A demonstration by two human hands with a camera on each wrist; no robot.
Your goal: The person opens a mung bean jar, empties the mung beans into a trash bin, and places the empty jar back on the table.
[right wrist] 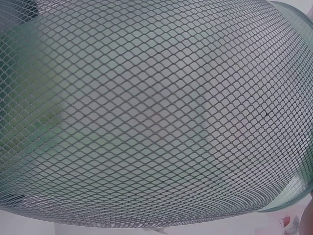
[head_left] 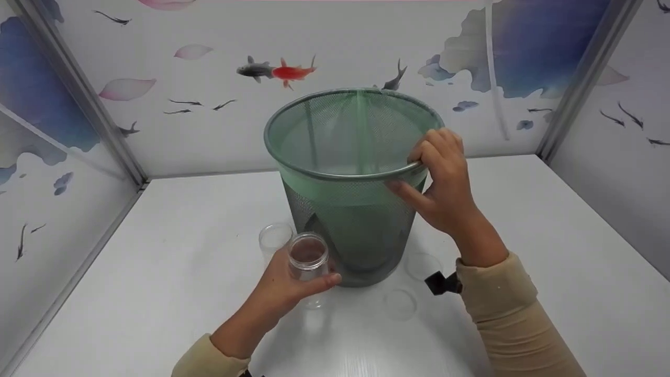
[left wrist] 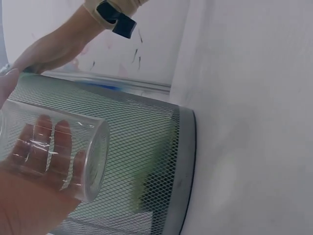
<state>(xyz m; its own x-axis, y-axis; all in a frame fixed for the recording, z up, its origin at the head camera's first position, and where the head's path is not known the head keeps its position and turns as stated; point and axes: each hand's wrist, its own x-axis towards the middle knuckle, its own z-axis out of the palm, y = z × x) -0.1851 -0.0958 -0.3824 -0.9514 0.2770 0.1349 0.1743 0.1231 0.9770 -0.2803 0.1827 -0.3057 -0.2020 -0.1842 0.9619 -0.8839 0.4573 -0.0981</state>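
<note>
A clear plastic jar, its top uncovered, is held upright in my left hand, in front of the wastebasket. The left wrist view shows the fingers wrapped round the transparent jar. The grey wire-mesh wastebasket stands on the table with a green bag lining it. My right hand grips the basket's rim on the right, thumb outside and fingers over the edge. Mesh fills most of the right wrist view. Something dark lies low in the basket, too blurred to name.
Another clear jar stands left of the basket, partly behind my left hand. Two clear, thin round pieces, perhaps lids, lie at the basket's right: one nearer, one farther. Printed panels wall the white table behind and on both sides.
</note>
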